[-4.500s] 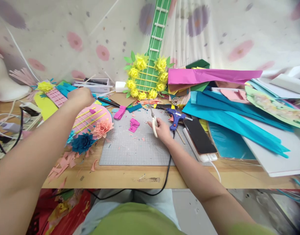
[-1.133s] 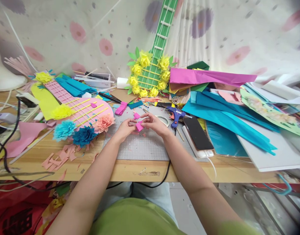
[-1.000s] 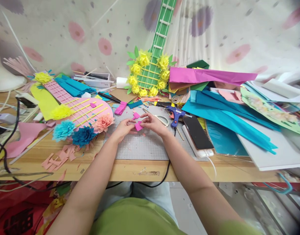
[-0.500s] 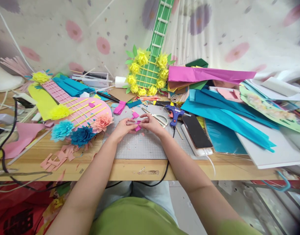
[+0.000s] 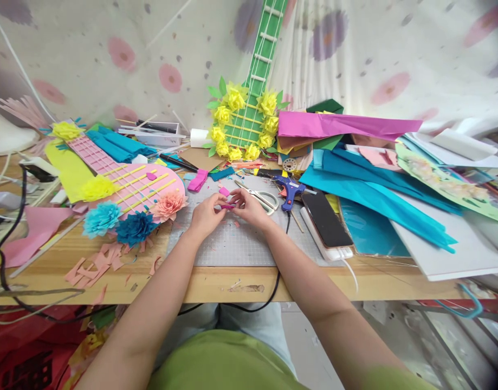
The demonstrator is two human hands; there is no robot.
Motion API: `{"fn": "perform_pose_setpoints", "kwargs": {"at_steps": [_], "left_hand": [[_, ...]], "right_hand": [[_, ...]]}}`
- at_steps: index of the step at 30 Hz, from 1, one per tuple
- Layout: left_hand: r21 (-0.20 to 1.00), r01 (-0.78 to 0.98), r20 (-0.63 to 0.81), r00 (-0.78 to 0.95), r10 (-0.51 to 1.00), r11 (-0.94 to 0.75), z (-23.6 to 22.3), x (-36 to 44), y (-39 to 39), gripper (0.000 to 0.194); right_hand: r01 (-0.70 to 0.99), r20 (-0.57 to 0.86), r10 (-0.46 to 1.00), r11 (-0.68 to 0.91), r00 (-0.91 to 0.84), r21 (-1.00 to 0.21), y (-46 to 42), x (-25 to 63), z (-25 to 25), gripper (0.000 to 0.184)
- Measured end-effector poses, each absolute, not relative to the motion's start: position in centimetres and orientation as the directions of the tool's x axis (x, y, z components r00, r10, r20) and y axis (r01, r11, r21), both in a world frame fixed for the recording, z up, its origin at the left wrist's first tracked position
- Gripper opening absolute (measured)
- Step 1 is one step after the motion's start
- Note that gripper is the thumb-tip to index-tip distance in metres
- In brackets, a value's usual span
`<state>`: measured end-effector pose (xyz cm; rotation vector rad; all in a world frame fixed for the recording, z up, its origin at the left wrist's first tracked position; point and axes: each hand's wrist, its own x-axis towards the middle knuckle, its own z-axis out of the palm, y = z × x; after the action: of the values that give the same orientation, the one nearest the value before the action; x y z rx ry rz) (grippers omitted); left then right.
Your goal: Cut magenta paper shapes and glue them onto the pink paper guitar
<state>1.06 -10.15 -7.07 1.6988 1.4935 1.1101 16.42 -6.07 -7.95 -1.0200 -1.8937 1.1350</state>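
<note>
Over the grey cutting mat (image 5: 232, 249), my left hand (image 5: 207, 218) and my right hand (image 5: 252, 210) meet fingertip to fingertip. Both pinch a small magenta piece of crepe paper (image 5: 227, 206), which looks narrow and partly hidden by the fingers. Just beyond the hands lies another magenta scrap (image 5: 224, 191). A folded magenta paper strip (image 5: 198, 181) rests further left at the mat's far side. Scissors (image 5: 265, 201) with pale handles lie right behind my right hand, and a blue hot glue gun (image 5: 290, 190) is to their right.
A pink paper guitar (image 5: 147, 181) with paper flowers lies left; a green one (image 5: 249, 122) with yellow flowers stands at the back. On the right are a phone (image 5: 327, 219) on a white power bank and blue crepe sheets (image 5: 379, 189). A black cable (image 5: 278, 279) hangs over the table edge.
The magenta piece between my fingers has turned from a flat, wider face to a thin, darker strip. My hands stay in nearly the same place, and the view has shifted slightly.
</note>
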Motion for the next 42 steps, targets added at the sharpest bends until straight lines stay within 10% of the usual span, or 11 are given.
{"fn": "perform_pose_setpoints", "kwargs": {"at_steps": [20,31,42], "left_hand": [[0.837,0.534,0.164,-0.037,0.986,-0.120,-8.4,0.9,-9.5,0.021],[0.988,-0.082,-0.134,-0.049,0.990,0.130,-7.1,1.4,-9.5,0.033],[0.968,-0.114,-0.227,-0.031,0.973,0.222,-6.2,1.6,-10.0,0.024]], "right_hand": [[0.395,0.176,0.898,0.344,-0.402,-0.852,-6.2,16.1,-8.5,0.030],[0.004,0.049,0.928,0.055,-0.370,-0.998,-5.6,16.3,-8.2,0.036],[0.069,0.028,0.930,0.057,-0.366,-0.996,-6.2,16.1,-7.5,0.035]]}}
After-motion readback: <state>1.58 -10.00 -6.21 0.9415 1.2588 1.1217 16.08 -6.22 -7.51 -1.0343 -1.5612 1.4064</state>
